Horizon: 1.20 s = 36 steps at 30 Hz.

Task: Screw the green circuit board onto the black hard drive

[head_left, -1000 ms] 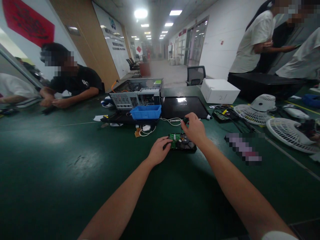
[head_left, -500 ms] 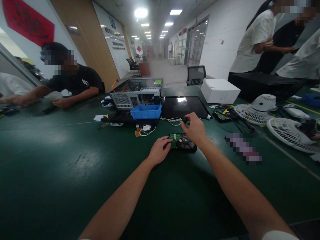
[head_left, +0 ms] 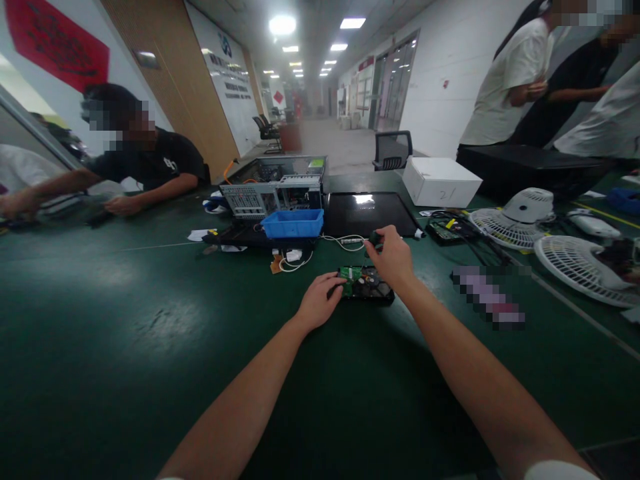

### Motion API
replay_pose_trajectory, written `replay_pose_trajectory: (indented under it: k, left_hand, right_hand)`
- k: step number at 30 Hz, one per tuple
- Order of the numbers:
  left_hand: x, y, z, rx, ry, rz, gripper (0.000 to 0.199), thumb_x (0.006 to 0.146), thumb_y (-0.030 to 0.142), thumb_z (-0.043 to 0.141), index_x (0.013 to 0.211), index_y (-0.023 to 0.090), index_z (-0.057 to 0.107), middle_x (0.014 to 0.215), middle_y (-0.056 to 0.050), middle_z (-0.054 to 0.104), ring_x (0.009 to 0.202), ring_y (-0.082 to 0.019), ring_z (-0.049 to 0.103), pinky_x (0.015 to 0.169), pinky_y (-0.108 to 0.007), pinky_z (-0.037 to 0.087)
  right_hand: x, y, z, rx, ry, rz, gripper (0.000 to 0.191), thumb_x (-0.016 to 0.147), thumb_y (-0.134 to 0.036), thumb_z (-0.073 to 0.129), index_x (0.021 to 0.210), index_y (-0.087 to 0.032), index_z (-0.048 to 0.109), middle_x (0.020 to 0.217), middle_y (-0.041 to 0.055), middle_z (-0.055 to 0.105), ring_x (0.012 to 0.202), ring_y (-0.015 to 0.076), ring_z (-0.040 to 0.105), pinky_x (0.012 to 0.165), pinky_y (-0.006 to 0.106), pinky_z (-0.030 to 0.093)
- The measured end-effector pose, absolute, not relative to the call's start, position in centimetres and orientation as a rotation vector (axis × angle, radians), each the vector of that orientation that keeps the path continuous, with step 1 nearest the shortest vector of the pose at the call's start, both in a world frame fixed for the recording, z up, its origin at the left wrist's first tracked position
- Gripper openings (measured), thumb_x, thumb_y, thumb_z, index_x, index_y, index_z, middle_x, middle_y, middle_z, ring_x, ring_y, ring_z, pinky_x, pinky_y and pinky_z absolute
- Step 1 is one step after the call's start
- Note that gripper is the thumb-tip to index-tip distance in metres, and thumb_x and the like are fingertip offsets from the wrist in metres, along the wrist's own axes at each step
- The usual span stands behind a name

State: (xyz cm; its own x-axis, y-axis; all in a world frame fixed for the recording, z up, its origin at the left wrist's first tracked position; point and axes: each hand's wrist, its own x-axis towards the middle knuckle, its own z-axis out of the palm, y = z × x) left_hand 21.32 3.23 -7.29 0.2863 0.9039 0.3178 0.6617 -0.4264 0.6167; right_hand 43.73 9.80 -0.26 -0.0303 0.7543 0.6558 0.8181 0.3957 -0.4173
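Observation:
A small black device with an exposed green circuit board (head_left: pixel 369 283), hard-drive-like in look, lies flat on the green table (head_left: pixel 170 373). My left hand (head_left: pixel 320 301) grips its left end, thumb on the near side and fingers on the far side. Over the far edge of the device, my right hand (head_left: pixel 393 257) pinches the dark handle of what looks like a screwdriver (head_left: pixel 373 238). Its tip is too small to make out, so contact with the board is unclear.
Beyond my hands are a blue bin (head_left: pixel 293 225), an open computer case (head_left: pixel 273 188), a dark screen panel (head_left: pixel 373 213) and a white cable (head_left: pixel 295 267). To the right sit a white box (head_left: pixel 440 183) and fan parts (head_left: pixel 515 217). A co-worker (head_left: pixel 150 160) sits left; others stand right.
My right hand has shifted slightly to the right with the tool, its fingers turned a little. The left hand and the device stay put. The seated co-worker's reaching arm has moved left.

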Motion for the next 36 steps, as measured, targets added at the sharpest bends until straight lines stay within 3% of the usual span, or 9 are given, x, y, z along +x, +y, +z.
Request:
replay_pose_trajectory:
  k: [10, 16, 24, 32, 36]
  left_hand:
    - [21.3, 3.1, -7.0, 2.177, 1.422, 0.892, 0.03, 0.1, 0.029, 0.056, 0.126, 0.027, 0.071, 0.141, -0.006, 0.062, 0.134, -0.024, 0.055, 0.116, -0.046, 0.043]
    - [21.3, 3.2, -7.2, 2.17, 1.434, 0.892, 0.03, 0.1, 0.029, 0.056, 0.126, 0.028, 0.071, 0.141, -0.006, 0.062, 0.134, -0.024, 0.054, 0.116, -0.046, 0.043]
    - [21.3, 3.4, -7.7, 2.17, 1.421, 0.929, 0.029, 0.099, 0.028, 0.057, 0.124, 0.028, 0.072, 0.14, -0.005, 0.062, 0.133, -0.023, 0.055, 0.116, -0.045, 0.043]
    - [21.2, 3.4, -7.7, 2.154, 1.425, 0.917, 0.029, 0.099, 0.029, 0.058, 0.125, 0.029, 0.072, 0.141, -0.004, 0.062, 0.133, -0.024, 0.055, 0.116, -0.046, 0.043]
    - [21.1, 3.3, -7.5, 2.147, 1.429, 0.911, 0.029, 0.101, 0.032, 0.056, 0.126, 0.03, 0.072, 0.142, -0.004, 0.062, 0.134, -0.024, 0.055, 0.116, -0.046, 0.043]
  right_hand:
    - [43.5, 8.8, 0.6, -1.345, -1.826, -0.154, 0.029, 0.096, -0.038, 0.052, 0.117, -0.019, 0.058, 0.111, 0.0148, 0.065, 0.088, 0.0269, 0.065, 0.077, 0.038, 0.05]
    - [43.3, 9.4, 0.3, -1.275, -1.772, 0.026, 0.034, 0.09, -0.034, 0.057, 0.12, -0.018, 0.054, 0.102, 0.012, 0.068, 0.087, 0.0252, 0.065, 0.077, 0.038, 0.051]
    - [43.3, 9.1, 1.0, -1.288, -1.808, 0.05, 0.025, 0.089, -0.043, 0.064, 0.099, -0.021, 0.064, 0.09, 0.0073, 0.066, 0.082, 0.0224, 0.061, 0.076, 0.035, 0.049]
    - [43.5, 8.9, 1.7, -1.281, -1.653, 0.202, 0.034, 0.089, -0.049, 0.062, 0.109, -0.021, 0.064, 0.087, 0.0049, 0.07, 0.072, 0.0202, 0.063, 0.07, 0.034, 0.05]
    - [44.9, 9.6, 2.4, -1.302, -1.617, 0.13, 0.03, 0.092, -0.036, 0.053, 0.116, -0.021, 0.063, 0.094, 0.0079, 0.071, 0.081, 0.0226, 0.065, 0.075, 0.036, 0.05]
